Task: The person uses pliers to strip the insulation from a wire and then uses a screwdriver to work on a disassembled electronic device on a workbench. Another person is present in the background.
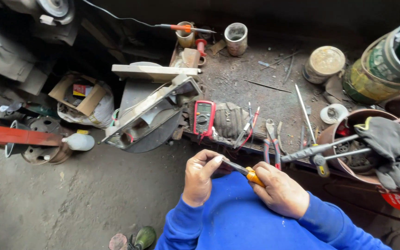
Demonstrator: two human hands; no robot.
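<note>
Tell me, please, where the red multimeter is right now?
The red multimeter lies on the workbench edge, centre of the head view, just above the left hand.

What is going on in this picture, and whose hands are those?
The picture comes from a camera worn on a person's head, looking down, so you see that person's own two hands and blue sleeves.

The right hand holds a small tool with a yellow-orange handle. The left hand pinches near its thin metal tip; what is there is too small to see.

In front is a dirty workbench. On it lie a red multimeter, which measures electricity, red-handled pliers, a soldering iron with an orange grip and an old tin can. A grey work glove hangs over a round container on the right. Below is a bare concrete floor.
</note>
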